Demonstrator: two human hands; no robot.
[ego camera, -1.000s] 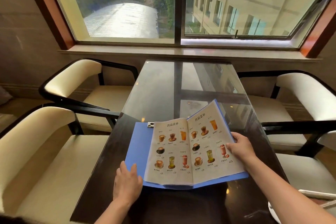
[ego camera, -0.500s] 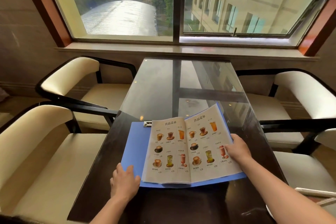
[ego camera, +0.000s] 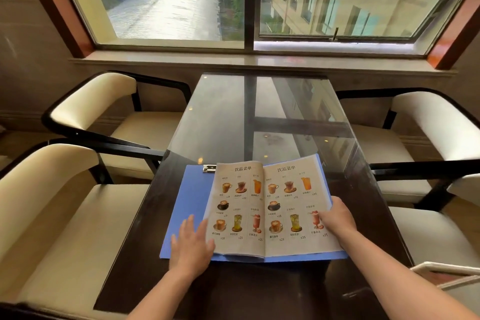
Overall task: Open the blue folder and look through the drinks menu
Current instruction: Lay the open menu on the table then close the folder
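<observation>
The blue folder point(ego camera: 191, 200) lies open on the near half of the dark glass table point(ego camera: 259, 122). Inside it the drinks menu point(ego camera: 267, 205) shows two pages of pictured coffees and juices, with a metal clip point(ego camera: 209, 168) at its top left. My left hand point(ego camera: 192, 241) rests flat, fingers spread, on the folder's left flap and the lower left edge of the left page. My right hand point(ego camera: 337, 218) lies on the right page's outer edge, thumb on the paper, pressing it down.
Cream chairs with black frames stand on both sides: two on the left point(ego camera: 85, 104) and two on the right point(ego camera: 428, 122). A window sill point(ego camera: 259, 62) runs behind the table's far end. A white object's edge point(ego camera: 441, 270) shows at the lower right.
The right page and folder flap have dropped flatter under my right hand. My left hand slid right and forward onto the left page's edge. The view moved closer.
</observation>
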